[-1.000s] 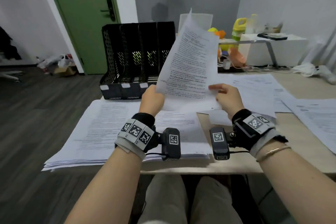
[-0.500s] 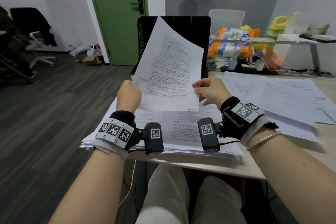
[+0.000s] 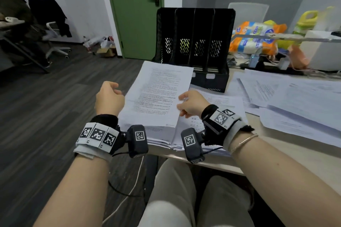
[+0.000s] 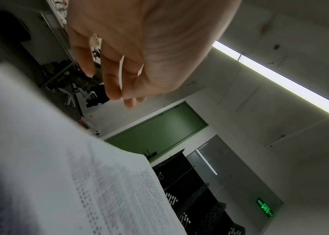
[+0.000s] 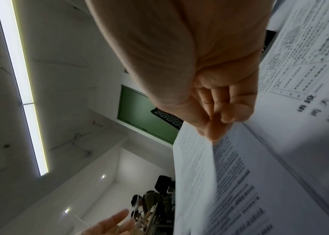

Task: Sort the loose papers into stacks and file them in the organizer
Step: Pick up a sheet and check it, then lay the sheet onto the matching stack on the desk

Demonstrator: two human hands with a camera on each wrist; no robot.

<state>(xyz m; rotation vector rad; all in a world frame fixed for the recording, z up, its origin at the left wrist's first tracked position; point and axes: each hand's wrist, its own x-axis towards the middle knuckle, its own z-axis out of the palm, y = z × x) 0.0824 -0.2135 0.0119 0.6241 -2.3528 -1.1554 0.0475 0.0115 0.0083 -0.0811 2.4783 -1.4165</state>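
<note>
- White printed sheet (image 3: 158, 94) is pinched at its right edge by the right hand (image 3: 191, 104); in the right wrist view, thumb and fingertips (image 5: 212, 127) close together on the paper's edge.
- The left hand (image 3: 108, 97) hangs just left of the sheet, off its edge, fingers loosely curled and holding nothing; the left wrist view shows the fingers relaxed above the paper.
- The sheet lies over a thick stack of papers (image 3: 162, 134) at the near left corner of the surface (image 3: 247, 162); whether it rests flat on the stack or is slightly lifted I cannot tell.
- More loose papers (image 3: 287, 101) spread over the right part of the surface, overlapping one another.
- The black mesh organizer (image 3: 195, 42) stands upright just behind the stack, with four slots side by side; no paper shows in any of them.
- Behind it are a green door (image 3: 134, 14) and, to the right, colourful packages (image 3: 252, 38).
</note>
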